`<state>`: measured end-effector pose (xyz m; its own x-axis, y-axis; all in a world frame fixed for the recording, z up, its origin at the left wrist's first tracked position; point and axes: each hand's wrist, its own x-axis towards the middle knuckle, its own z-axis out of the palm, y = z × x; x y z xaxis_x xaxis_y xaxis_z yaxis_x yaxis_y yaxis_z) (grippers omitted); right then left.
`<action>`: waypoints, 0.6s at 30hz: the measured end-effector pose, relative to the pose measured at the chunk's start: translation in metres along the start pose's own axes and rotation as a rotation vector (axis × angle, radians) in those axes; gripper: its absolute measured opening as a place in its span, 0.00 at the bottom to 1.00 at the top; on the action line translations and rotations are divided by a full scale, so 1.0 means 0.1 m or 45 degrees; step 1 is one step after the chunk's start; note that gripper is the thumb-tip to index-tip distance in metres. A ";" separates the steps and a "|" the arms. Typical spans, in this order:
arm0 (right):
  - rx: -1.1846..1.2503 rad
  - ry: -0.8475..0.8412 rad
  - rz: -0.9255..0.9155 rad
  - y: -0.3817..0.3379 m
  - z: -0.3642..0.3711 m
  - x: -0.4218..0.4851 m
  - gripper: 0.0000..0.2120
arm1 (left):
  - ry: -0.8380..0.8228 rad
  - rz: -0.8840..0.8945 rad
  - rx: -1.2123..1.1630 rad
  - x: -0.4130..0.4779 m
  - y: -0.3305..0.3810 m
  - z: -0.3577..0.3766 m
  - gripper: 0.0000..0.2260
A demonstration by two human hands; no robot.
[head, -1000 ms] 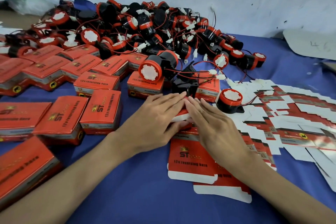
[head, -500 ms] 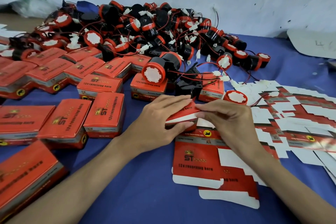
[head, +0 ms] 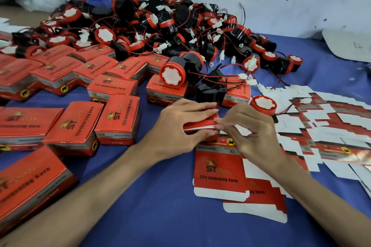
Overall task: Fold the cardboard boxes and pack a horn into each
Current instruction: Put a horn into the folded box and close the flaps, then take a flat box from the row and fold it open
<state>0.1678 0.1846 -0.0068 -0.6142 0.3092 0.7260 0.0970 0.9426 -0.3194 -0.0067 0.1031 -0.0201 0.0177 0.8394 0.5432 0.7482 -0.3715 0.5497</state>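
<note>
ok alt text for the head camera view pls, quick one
A person's left hand and right hand pinch the raised flap of a red carton on a blue-covered table. Folded red boxes sit to the left, a heap of red-and-black horns behind, flat cartons to the right.

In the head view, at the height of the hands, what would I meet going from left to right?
closed boxes → left hand → half-folded box → right hand → flat box blanks
</note>
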 end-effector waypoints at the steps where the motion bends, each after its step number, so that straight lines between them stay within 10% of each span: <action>1: 0.002 -0.027 -0.022 0.02 -0.01 0.00 0.02 | -0.010 0.009 0.014 0.00 -0.01 0.00 0.20; 10: -0.328 -0.300 -0.083 -0.05 -0.18 0.00 0.16 | -0.094 0.198 0.568 -0.02 0.09 -0.11 0.18; 15: -0.680 -1.107 0.348 -0.21 -0.23 -0.04 0.58 | -0.150 -0.247 1.137 -0.01 0.17 -0.21 0.18; 18: -0.690 -1.285 0.366 -0.34 -0.17 -0.11 0.60 | -0.135 -0.329 1.295 0.03 0.21 -0.22 0.09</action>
<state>0.1849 0.1515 0.0059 -0.8329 0.5087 -0.2181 0.5033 0.8600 0.0838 -0.0062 0.0894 0.0072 -0.2007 0.8942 0.4002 0.9405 0.2903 -0.1769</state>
